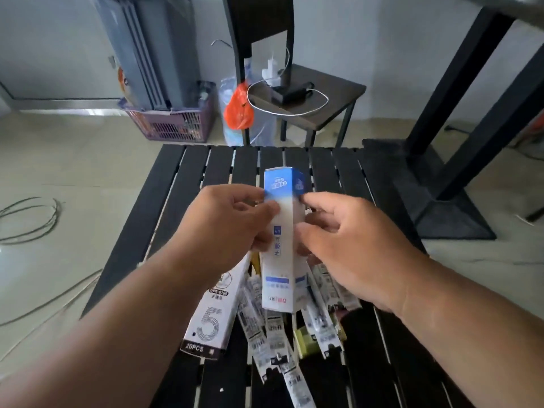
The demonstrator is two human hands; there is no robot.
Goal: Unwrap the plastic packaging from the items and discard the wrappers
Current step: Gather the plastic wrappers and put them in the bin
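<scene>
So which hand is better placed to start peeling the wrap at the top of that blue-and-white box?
Probably the right hand: its fingertips pinch the blue-and-white box at its upper edge, while the left hand grips the middle and steadies it.

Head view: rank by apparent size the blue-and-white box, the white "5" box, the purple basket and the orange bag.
Largest to smallest, as they appear:
1. purple basket
2. blue-and-white box and white "5" box: too close to call; hands cover part of both, and both sit nearer the camera
3. orange bag

The long white and black cardboard box [212,315] bears a large "5" and "20PCS"; other print is too blurred.
</scene>
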